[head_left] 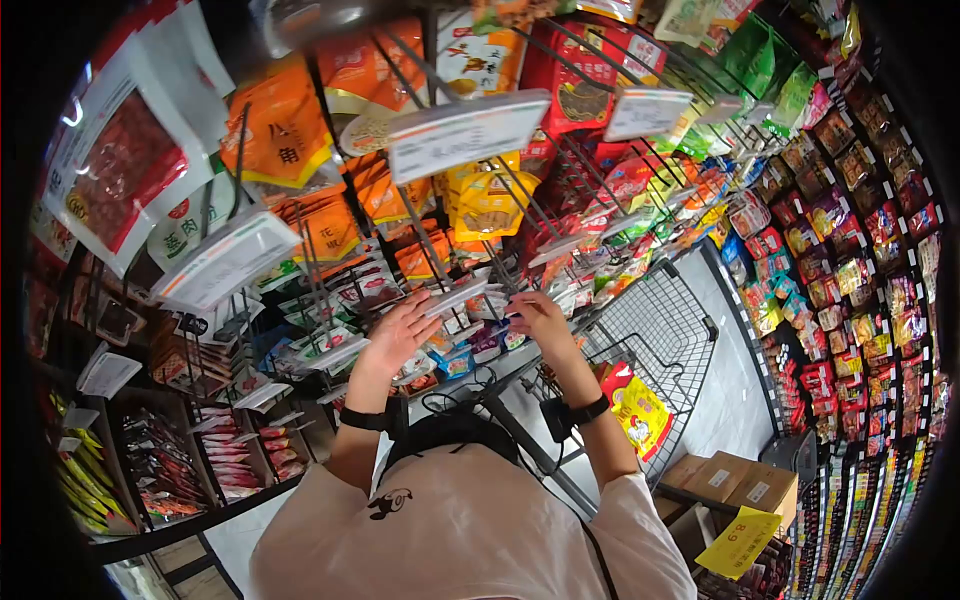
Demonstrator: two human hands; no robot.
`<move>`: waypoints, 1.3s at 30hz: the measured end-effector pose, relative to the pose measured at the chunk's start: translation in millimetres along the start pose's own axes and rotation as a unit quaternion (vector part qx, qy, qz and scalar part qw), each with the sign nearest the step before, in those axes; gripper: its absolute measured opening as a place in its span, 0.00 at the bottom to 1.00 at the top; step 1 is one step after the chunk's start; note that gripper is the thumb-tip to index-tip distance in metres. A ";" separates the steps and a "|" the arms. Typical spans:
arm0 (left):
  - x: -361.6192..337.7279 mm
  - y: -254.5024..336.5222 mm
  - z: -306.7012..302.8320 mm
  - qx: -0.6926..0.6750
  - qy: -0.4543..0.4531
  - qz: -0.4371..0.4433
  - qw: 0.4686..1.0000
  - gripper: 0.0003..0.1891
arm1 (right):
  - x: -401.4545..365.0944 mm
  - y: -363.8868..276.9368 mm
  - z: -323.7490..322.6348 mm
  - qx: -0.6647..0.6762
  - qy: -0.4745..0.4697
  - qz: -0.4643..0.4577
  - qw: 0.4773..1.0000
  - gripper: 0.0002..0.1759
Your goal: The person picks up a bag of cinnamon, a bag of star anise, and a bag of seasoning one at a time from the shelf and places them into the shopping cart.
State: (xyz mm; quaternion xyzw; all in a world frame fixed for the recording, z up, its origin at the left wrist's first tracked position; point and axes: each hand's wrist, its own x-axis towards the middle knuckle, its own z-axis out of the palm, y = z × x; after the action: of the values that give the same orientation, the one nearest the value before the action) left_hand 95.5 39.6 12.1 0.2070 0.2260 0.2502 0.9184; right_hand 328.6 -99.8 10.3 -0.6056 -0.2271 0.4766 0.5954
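Large price tag [470, 135]: hanging tilted at the front of the rack, its small print looking too blurred to read.
Left hand [395, 335]: hovering before the hooks, its fingers [424, 312] spreading wide and holding nothing visible; the tips are pointing toward a small price tag, though whether they are touching it, I cannot tell.
Right hand [542, 322]: facing the left one across a gap, its fingers [524, 302] curling inward near the hanging stock; whether they are gripping anything, I cannot tell.
Small price tag [456, 298]: jutting out between the hands, sitting closer to the left.
Packets by the hands: a blue packet [456, 362] is hanging just below, between the forearms; orange packets [425, 257] are hanging beyond the left fingertips, with a yellow packet [492, 205] hanging higher.
Wrists: each is wearing a black band [364, 419].
Wire cart [645, 325]: standing to the right, a yellow-and-red packet [642, 412] lying inside.
Right of the person: cardboard boxes [720, 478] are resting near a yellow sign [740, 543].
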 end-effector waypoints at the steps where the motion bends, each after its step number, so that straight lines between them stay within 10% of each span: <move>1: 1.4 2.5 -7.8 0.005 0.021 0.006 1.000 0.22 | 9.6 -2.2 5.5 0.004 0.001 -0.002 1.000 0.13; 20: 54.3 19.3 2.8 0.115 -0.060 0.110 0.985 0.29 | 107.7 -13.8 19.2 -0.057 0.180 -0.075 0.979 0.34; 34: 155.8 4.9 32.3 0.467 0.052 0.238 0.850 0.36 | 167.3 -9.1 -19.1 -0.221 0.115 -0.304 0.920 0.27; 39: 159.2 7.9 34.2 0.504 0.067 0.162 0.846 0.28 | 140.8 -40.9 -14.3 -0.065 -0.036 -0.133 0.988 0.32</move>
State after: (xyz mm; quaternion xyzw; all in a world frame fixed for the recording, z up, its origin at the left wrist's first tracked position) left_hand 233.4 124.8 -5.8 0.6579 0.3451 0.2605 0.6165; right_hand 415.0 19.3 3.2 -0.5898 -0.3578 0.3991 0.6041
